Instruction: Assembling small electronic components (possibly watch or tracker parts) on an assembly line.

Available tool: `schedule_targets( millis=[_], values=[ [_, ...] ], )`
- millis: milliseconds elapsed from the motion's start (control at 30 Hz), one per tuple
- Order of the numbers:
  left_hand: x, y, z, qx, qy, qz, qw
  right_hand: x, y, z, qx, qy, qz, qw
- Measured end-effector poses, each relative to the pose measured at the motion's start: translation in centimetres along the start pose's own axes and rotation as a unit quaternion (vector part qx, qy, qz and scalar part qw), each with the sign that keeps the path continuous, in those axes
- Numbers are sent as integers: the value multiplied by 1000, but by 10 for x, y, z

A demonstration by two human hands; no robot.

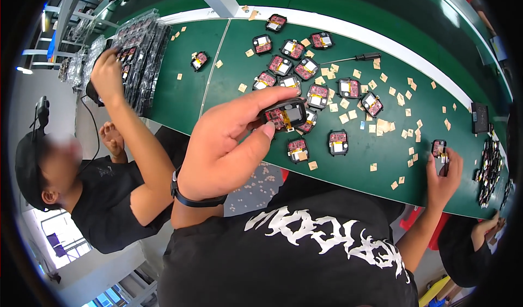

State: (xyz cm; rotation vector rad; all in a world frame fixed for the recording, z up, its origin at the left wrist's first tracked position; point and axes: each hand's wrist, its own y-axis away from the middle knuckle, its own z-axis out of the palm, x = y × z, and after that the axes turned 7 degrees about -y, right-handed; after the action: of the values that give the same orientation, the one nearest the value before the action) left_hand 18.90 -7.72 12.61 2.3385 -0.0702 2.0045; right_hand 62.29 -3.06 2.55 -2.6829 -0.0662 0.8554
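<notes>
The left hand (229, 143) pinches 1 case (292, 114) between nearly closed fingers above the middle of the tabletop (354, 168), and the right hand (444, 183) closes on another case (439, 146) near its right end, so a weak pinch could perhaps drop either onto the near edge.

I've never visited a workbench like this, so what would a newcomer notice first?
Probably the large left hand mid-picture, pinching an open black case with a red circuit board inside. At the right, the right hand holds a similar case. Beyond them, more open cases and tan squares dot the green table.
</notes>
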Motion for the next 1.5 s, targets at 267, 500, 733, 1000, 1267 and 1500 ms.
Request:
schedule_targets(
  millis=[267, 500, 733, 1000, 1267, 1500],
  values=[
    [-52, -26, -22, 99, -112, -76, 986, -21, 10, -7, -14, -40, -128, 991],
    [-122, -37, -84, 205, -292, -122, 926, -67, -2, 10, -66, -131, -144, 979],
    [-50, -50, 23, 209, -415, -2, 885, -75, 6, 13, -106, -150, -180, 966],
    [-56, -29, 150, -252, 237, -196, 917, -92, 16, -2, -144, -136, -182, 963],
    [-77, -24, 170, -185, 70, -102, 975, -98, 49, -16, -146, -296, 97, 939],
    [-92, -19, 176, -128, -60, -2, 990, -109, 60, -7, -274, -485, 436, 707]
  ],
)
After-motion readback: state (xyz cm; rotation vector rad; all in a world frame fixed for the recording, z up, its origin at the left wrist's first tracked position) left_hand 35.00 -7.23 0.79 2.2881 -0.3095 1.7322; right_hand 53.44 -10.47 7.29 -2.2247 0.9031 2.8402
